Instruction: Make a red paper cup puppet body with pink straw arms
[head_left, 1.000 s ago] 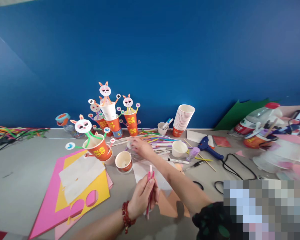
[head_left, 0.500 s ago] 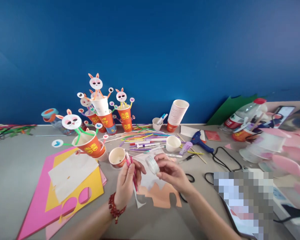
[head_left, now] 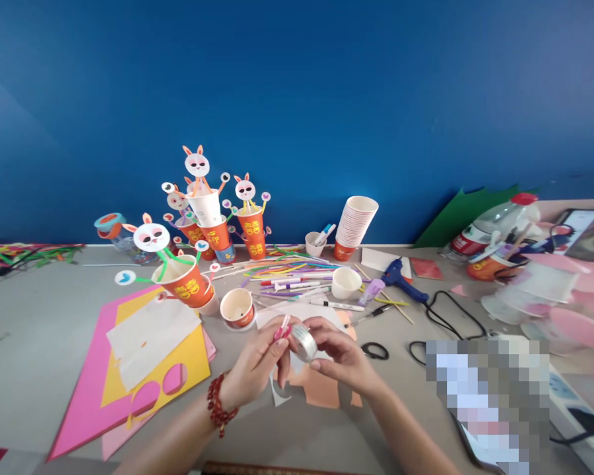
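Two hands are brought together at lower centre: a pink straw point(head_left: 282, 328) is pinched in the left hand point(head_left: 255, 364), a tape roll point(head_left: 304, 342) gripped in the right hand point(head_left: 339, 354), seemingly for taping. Beyond, a white cup point(head_left: 346, 282) and rabbit cups point(head_left: 212, 221) are stood clear.

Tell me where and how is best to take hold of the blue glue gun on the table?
Probably grip the glue gun by its handle, the thick part toward the black cord. It lies flat on the table, nozzle pointing away toward the wall, so come from above and from the near side. Both the left hand and right hand are busy with a tape roll.
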`<action>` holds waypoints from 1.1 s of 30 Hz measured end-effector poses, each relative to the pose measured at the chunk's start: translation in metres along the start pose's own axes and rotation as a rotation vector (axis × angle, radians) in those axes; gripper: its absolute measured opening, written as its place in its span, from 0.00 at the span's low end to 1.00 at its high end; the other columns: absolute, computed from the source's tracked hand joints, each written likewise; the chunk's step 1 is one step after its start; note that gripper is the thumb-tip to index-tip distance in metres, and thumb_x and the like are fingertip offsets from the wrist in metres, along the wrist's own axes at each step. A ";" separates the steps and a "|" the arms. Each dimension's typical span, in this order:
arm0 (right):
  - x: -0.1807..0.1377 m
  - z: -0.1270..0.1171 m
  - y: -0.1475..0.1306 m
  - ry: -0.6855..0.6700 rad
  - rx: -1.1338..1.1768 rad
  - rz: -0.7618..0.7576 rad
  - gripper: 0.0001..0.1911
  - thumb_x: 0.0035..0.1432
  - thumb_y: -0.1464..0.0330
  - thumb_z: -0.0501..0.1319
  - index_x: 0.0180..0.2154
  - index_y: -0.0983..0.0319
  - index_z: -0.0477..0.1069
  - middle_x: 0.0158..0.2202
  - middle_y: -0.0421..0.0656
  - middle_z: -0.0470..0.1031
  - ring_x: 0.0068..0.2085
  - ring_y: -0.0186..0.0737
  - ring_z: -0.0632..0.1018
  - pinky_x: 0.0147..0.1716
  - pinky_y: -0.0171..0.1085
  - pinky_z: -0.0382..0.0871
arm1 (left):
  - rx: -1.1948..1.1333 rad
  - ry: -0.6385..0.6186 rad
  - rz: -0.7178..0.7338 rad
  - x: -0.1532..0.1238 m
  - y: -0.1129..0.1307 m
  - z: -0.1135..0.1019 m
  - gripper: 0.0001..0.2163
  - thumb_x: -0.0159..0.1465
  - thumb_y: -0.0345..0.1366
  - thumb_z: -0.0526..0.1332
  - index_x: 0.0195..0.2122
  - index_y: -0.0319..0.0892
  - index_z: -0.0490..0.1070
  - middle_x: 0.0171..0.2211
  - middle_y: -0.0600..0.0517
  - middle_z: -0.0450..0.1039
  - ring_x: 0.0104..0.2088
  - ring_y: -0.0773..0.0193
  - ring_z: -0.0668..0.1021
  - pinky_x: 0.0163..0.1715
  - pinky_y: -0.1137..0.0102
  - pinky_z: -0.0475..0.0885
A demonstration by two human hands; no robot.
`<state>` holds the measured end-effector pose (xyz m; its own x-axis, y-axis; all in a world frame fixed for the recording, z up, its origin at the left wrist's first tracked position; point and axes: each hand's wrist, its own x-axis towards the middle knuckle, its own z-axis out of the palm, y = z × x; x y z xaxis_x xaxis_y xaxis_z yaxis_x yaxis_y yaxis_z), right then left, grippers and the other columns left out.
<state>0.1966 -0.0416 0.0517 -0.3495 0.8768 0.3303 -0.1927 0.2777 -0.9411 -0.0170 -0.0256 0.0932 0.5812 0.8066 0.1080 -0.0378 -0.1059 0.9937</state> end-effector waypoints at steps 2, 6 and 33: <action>0.001 -0.005 -0.013 0.005 -0.070 -0.015 0.14 0.60 0.61 0.67 0.48 0.57 0.75 0.51 0.50 0.69 0.48 0.45 0.75 0.43 0.39 0.75 | 0.084 -0.017 0.020 -0.001 0.005 -0.001 0.16 0.72 0.43 0.49 0.40 0.38 0.72 0.48 0.42 0.72 0.16 0.78 0.70 0.22 0.75 0.68; 0.005 -0.008 -0.043 0.002 -0.267 -0.064 0.18 0.63 0.65 0.63 0.55 0.55 0.70 0.49 0.49 0.69 0.42 0.41 0.76 0.39 0.39 0.76 | 0.202 -0.067 0.006 -0.002 0.014 -0.003 0.15 0.72 0.40 0.48 0.39 0.40 0.73 0.53 0.42 0.70 0.16 0.79 0.68 0.26 0.73 0.71; 0.011 -0.003 -0.059 0.049 -0.681 -0.203 0.05 0.66 0.72 0.55 0.37 0.57 0.68 0.35 0.45 0.72 0.39 0.43 0.75 0.39 0.40 0.71 | -0.170 -0.064 -0.191 0.005 -0.004 0.002 0.17 0.71 0.48 0.50 0.38 0.39 0.68 0.11 0.62 0.57 0.10 0.75 0.57 0.14 0.78 0.50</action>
<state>0.2074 -0.0473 0.1108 -0.3225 0.7940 0.5153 0.3717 0.6069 -0.7025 -0.0128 -0.0223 0.0895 0.6407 0.7638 -0.0784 -0.0554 0.1478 0.9875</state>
